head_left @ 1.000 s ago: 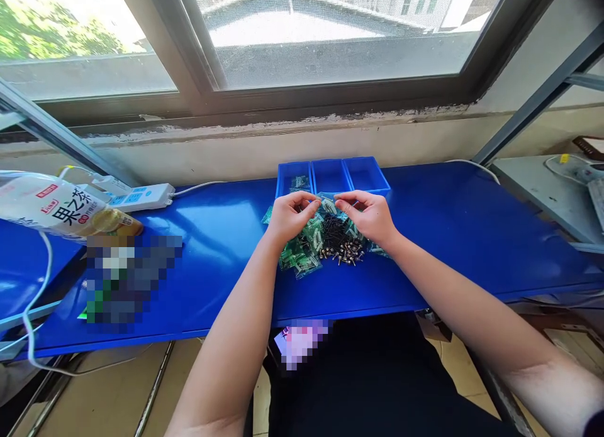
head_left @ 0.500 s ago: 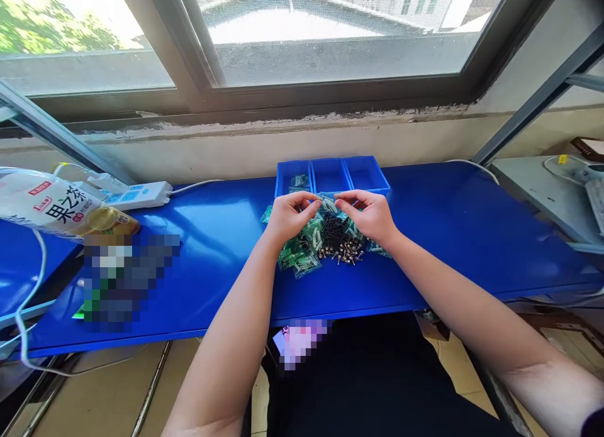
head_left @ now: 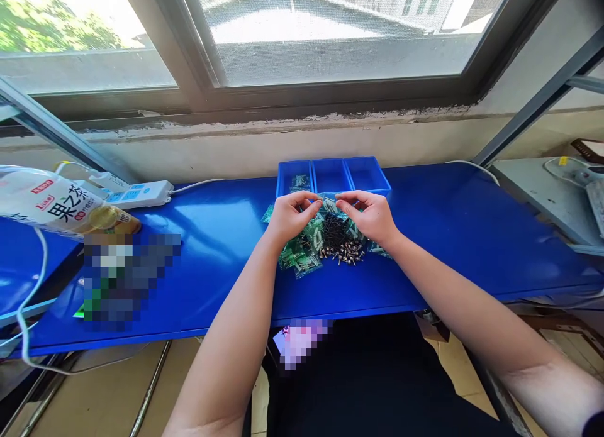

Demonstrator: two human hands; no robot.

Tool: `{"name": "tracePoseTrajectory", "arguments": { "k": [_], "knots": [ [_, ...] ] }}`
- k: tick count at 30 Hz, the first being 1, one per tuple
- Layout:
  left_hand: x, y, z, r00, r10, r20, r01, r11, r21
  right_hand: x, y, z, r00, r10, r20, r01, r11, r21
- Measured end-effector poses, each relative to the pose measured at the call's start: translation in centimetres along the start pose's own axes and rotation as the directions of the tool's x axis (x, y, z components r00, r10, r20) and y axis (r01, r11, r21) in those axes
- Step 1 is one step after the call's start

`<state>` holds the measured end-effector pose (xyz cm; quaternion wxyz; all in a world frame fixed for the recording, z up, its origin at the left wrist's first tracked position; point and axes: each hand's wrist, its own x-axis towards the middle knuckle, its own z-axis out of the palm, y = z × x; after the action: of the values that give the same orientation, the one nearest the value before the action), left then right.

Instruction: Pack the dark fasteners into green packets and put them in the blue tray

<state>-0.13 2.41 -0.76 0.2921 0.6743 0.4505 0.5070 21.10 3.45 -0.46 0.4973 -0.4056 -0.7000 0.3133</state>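
Note:
A small greenish clear plastic bag (head_left: 329,203) with pale pieces in it is stretched between my hands, above the pile. My left hand (head_left: 293,217) pinches its left corner between thumb and forefinger. At the opposite corner, the thumb and forefinger of my right hand (head_left: 370,217) are closed the same way. Below lie more filled green bags (head_left: 302,259), partly hidden by my hands. Among them is a heap of black screws (head_left: 334,231), with shiny metal fasteners (head_left: 350,252) along its near side.
Three joined blue bins (head_left: 330,173) stand behind my hands; the left one holds several bags. On the blue table's (head_left: 226,261) left are a drink bottle (head_left: 70,204), a white power strip (head_left: 144,193) and a blurred-out item (head_left: 132,280). A window sits behind the table.
The view has shifted very slightly. Both hands keep their pinch on the bag in nearly the same place.

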Motion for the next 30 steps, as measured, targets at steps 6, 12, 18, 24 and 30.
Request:
{"name": "tracePoseTrajectory", "arguments": {
  "k": [6,12,18,24,30],
  "knots": [
    [0.02,0.14,0.06,1.000,-0.017,-0.004,0.017,1.000,-0.011,0.04,-0.01,-0.08,0.998,-0.059,-0.011,0.059,0.998,-0.004],
    [-0.15,0.70,0.18,1.000,-0.024,-0.012,0.023,0.997,-0.080,0.06,0.21,0.07,0.999,0.017,-0.030,-0.014,0.995,0.099],
    [-0.11,0.73,-0.29,0.998,0.034,-0.057,-0.039,0.996,-0.086,0.08,-0.02,-0.20,0.999,0.036,0.036,-0.044,0.971,0.235],
    [-0.05,0.56,-0.36,0.996,0.024,-0.081,-0.031,0.996,-0.084,0.16,0.38,-0.26,0.998,0.063,0.006,-0.063,0.979,0.192],
    [0.03,0.59,-0.07,0.994,0.044,-0.103,-0.046,0.999,-0.022,0.09,0.17,-0.04,1.000,0.019,-0.008,-0.018,0.992,0.126]
  ]
}}
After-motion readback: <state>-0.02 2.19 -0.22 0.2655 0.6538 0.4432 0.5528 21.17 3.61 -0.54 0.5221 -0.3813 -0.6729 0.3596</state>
